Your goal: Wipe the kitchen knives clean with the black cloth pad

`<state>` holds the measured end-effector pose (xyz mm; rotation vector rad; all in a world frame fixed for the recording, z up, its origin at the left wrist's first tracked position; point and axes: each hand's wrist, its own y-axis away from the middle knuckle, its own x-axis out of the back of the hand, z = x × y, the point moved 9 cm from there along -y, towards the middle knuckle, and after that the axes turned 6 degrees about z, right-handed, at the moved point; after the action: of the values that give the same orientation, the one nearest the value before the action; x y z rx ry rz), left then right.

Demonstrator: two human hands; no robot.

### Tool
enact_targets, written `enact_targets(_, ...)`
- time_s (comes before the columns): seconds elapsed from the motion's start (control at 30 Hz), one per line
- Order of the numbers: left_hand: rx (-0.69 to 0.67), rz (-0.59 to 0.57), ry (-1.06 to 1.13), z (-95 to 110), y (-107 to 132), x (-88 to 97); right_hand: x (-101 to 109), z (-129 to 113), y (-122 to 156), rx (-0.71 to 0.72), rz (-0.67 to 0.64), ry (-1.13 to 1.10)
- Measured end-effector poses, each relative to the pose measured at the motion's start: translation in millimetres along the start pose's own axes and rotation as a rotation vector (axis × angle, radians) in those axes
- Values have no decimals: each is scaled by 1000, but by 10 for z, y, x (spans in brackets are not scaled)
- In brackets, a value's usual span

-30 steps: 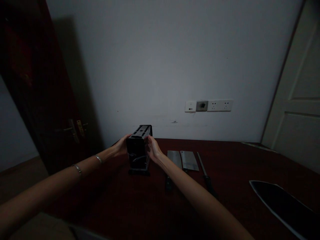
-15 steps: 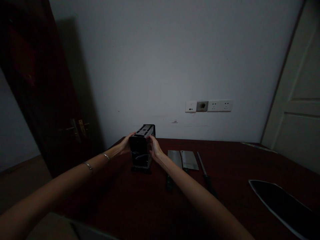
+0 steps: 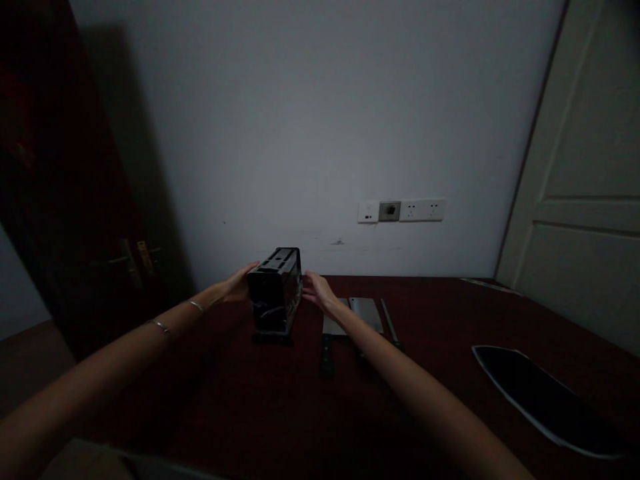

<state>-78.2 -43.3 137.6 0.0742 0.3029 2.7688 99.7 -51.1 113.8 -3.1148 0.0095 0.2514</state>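
Observation:
A dark knife block with a slotted top stands upright on the table, to the left of the knives. My left hand is against its far left side, its fingers partly hidden behind the block. On the block's right side, my right hand has its fingers stretched out close to the wall; whether the fingertips touch it is hard to tell. Beyond my right forearm lie two cleavers, one a broad cleaver, the other a cleaver with a dark handle. A sharpening steel lies beside them.
A dark, pointed flat object with a pale edge lies on the right of the reddish-brown table. Wall sockets sit above the table's back edge. A dark door with a handle stands at left.
My right hand has eased off the knife block and its fingers have straightened. My left hand stays at the block. The view has shifted a little to the right.

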Motion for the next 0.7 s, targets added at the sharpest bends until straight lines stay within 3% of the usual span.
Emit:
enact_targets(0.07,54,107,-127,134,-7,163,379,-71,-19,32,61,94)
enact_targets(0.1,36,237,-204,289,0,303,595,-105,-14,47,88,143)
enact_targets(0.2,-316,707,-418,1162,217,586,1284,-176,73,90,175,299)
enact_targets(0.3,-652,859,-414,1880,500,350,1885,-184,272,125,260,489)
enact_targets(0.4,-914,904,-398,2199,738,-178,2248,-129,529,139,307,710)
enact_targets(0.47,-1092,924,-420,2167,870,-646,2352,-75,696,146,317,854)
enact_targets(0.53,-1205,885,-493,1946,880,-1165,2375,-2,841,147,310,966)
enact_targets(0.63,-1151,705,-782,1369,555,-1919,2324,143,1014,120,284,1159)
enact_targets(0.7,-1031,646,-1018,918,243,-2235,2259,246,1100,95,252,1365)
